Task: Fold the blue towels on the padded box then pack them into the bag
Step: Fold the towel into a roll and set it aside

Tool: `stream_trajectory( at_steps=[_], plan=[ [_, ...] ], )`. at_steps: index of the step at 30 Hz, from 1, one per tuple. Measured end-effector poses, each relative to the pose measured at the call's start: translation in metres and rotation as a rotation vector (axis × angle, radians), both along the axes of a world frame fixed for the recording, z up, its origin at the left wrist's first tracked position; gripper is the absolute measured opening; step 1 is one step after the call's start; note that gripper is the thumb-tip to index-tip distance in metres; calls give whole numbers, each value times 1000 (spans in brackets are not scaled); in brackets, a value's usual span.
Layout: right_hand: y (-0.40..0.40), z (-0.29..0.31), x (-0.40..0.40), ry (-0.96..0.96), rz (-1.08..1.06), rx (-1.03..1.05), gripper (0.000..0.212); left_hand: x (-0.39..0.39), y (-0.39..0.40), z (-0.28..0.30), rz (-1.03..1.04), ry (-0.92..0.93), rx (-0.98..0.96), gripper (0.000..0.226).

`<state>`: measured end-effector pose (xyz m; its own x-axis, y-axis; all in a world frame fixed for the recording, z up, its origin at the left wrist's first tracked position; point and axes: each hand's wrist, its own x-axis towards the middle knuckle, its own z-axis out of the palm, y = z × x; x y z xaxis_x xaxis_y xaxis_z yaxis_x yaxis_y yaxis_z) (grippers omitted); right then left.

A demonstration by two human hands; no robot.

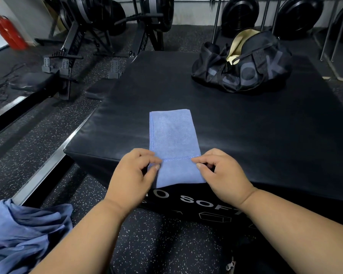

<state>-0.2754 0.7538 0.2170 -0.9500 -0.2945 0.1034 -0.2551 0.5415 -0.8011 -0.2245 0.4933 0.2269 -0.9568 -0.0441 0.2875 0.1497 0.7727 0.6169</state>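
Note:
A blue towel (174,135) lies as a long narrow strip on the black padded box (246,125), running from the near edge toward the middle. Its near end is folded over, with a stitched hem across it. My left hand (133,175) pinches the left corner of that folded end. My right hand (222,171) pinches the right corner. A black duffel bag (246,66) stands at the far right of the box, its top open and showing a cream lining.
A heap of unfolded blue towels (24,234) lies on the speckled floor at lower left. Rowing machines (71,56) stand beyond the box at left. Weight plates (240,14) on racks line the back wall. A red extinguisher (6,30) is at far left.

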Motion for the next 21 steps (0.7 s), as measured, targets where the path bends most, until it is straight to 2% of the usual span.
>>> stream_trajectory(
  at_steps=[1,5,7,9,12,14,18,21],
  plan=[
    [0,-1,-1,2,-3,4,20,1,0,0,-82,34,-90,15],
    [2,-5,-2,52,-4,27,20,2,0,-12,-308,-27,-419,58],
    [5,-7,1,183,40,103,30,0,-2,-17,-320,-57,-506,76],
    [10,-10,1,338,148,227,46,-2,-4,-20,-310,-56,-516,84],
    [16,-13,-3,440,294,415,61,-2,-6,-20,-299,-28,-476,78],
    [14,-16,-5,449,317,458,59,0,-6,-17,-288,-39,-415,71],
    [12,-8,-3,389,261,299,43,6,-7,5,-210,-82,-141,46],
    [10,8,0,217,141,102,26,8,-4,19,-203,-100,-1,18]
  ],
)
